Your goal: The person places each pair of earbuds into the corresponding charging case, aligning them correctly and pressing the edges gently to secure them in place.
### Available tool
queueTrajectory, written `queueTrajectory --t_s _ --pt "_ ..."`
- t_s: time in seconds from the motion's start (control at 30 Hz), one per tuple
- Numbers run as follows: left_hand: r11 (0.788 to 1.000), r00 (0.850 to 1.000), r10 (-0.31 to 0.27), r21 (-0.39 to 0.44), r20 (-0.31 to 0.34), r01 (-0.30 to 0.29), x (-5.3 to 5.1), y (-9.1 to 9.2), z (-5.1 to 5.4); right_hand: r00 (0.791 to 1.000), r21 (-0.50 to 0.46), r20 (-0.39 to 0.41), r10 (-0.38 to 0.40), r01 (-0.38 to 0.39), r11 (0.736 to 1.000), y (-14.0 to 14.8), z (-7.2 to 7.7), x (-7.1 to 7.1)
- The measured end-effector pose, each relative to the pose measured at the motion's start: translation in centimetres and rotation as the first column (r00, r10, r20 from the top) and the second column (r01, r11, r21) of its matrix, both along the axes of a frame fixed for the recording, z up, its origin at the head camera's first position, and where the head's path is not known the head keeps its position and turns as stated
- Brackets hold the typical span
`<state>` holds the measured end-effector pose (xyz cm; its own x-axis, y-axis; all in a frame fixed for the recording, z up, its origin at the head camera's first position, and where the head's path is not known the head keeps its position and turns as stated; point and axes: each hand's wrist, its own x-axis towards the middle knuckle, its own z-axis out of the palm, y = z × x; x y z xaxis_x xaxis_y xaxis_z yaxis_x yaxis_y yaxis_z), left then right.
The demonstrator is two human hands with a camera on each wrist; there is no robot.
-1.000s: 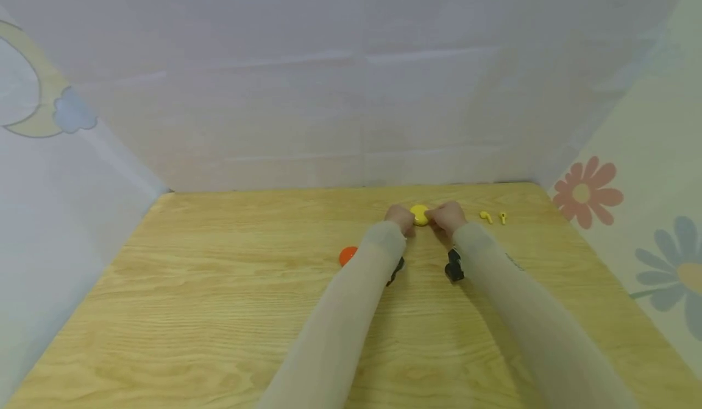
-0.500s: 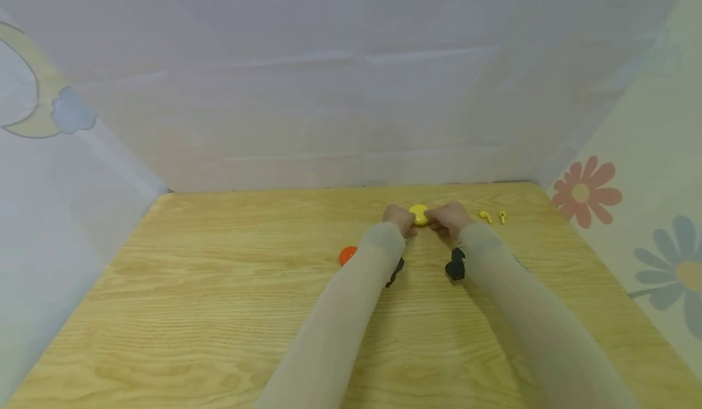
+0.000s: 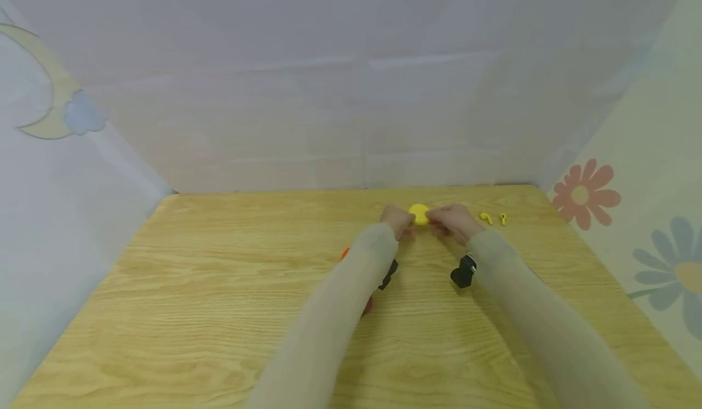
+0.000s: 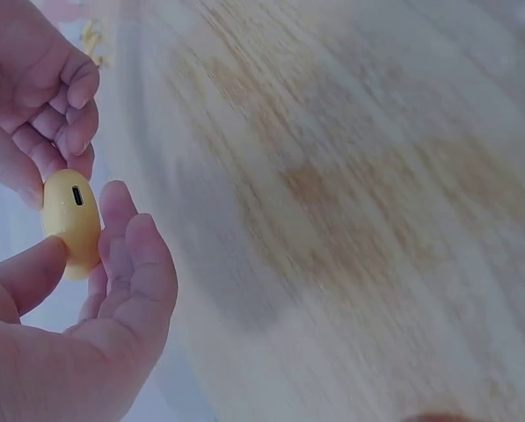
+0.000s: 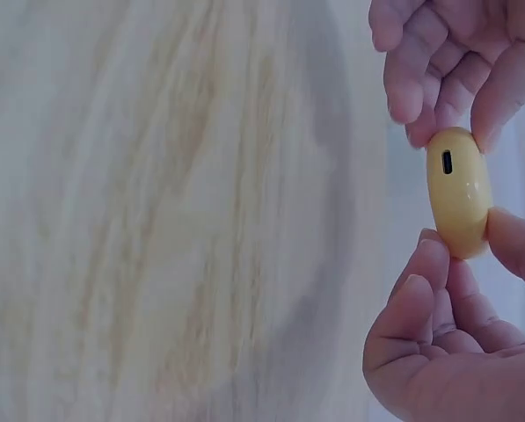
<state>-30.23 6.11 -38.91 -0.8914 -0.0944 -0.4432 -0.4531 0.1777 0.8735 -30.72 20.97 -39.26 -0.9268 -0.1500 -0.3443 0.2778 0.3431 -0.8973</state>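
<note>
A rounded yellow earbud charging case (image 3: 419, 214) is held between both hands near the table's far edge. My left hand (image 3: 397, 220) pinches its left end between thumb and fingers. From the right, my right hand (image 3: 454, 219) pinches the other end. In the left wrist view, the case (image 4: 71, 224) shows a dark charging port on its narrow side. The same port faces the camera on the case (image 5: 460, 193) in the right wrist view. Two yellow earbuds (image 3: 485, 217) lie apart on the table, right of the right hand.
An orange-red round thing (image 3: 345, 253) is mostly hidden behind the left sleeve. A dark red piece (image 3: 368, 305) peeks out below that forearm. Black wrist mounts (image 3: 464, 270) hang under the sleeves. The wooden table (image 3: 219, 287) meets walls at the back and sides.
The case has turned, so a plainer yellow face shows in the head view. My right wrist has shifted slightly right and the left forearm slightly left, covering more of the orange-red thing.
</note>
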Motion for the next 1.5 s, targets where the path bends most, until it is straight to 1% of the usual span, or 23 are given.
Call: queueTrajectory --t_s 0.17,0.43,0.57,0.8,1.07,1.2,1.27,1.5 --pt "0.999 0.999 -0.032 0.025 -0.015 0.033 1.3 -0.8 0.7 1.000 -0.002 -0.002 0.021 -0.021 1.000 -0.1 0.2 0.8" --pt "0.990 1.000 -0.016 0.140 -0.017 0.018 3.3 -2.0 1.5 0.998 0.022 -0.029 0.053 -0.052 0.998 -0.8 1.2 2.7" --pt "0.983 0.999 -0.029 0.180 -0.040 0.035 4.3 -2.5 2.0 0.997 0.007 -0.053 0.055 -0.055 0.998 -1.0 1.5 3.5" --pt "0.976 0.992 -0.084 0.192 -0.091 0.100 5.6 -3.5 2.4 0.994 -0.035 -0.095 0.045 -0.048 0.998 -1.2 1.9 4.8" --pt "0.967 0.985 -0.144 0.198 -0.098 0.161 7.1 -4.6 3.3 0.990 -0.074 -0.140 0.004 -0.014 0.997 -1.6 2.6 6.6" --pt "0.962 0.982 -0.148 0.212 -0.117 0.171 7.8 -4.8 3.3 0.987 -0.101 -0.158 -0.003 -0.013 0.995 -1.7 2.9 7.6" --pt "0.964 0.981 -0.144 0.208 -0.127 0.168 8.1 -4.9 3.2 0.987 -0.110 -0.163 0.001 -0.019 0.994 -1.8 3.0 7.9" --pt "0.956 0.978 -0.135 0.240 -0.160 0.171 9.1 -5.2 3.2 0.984 -0.147 -0.177 0.001 -0.027 0.989 -1.9 3.2 8.7"
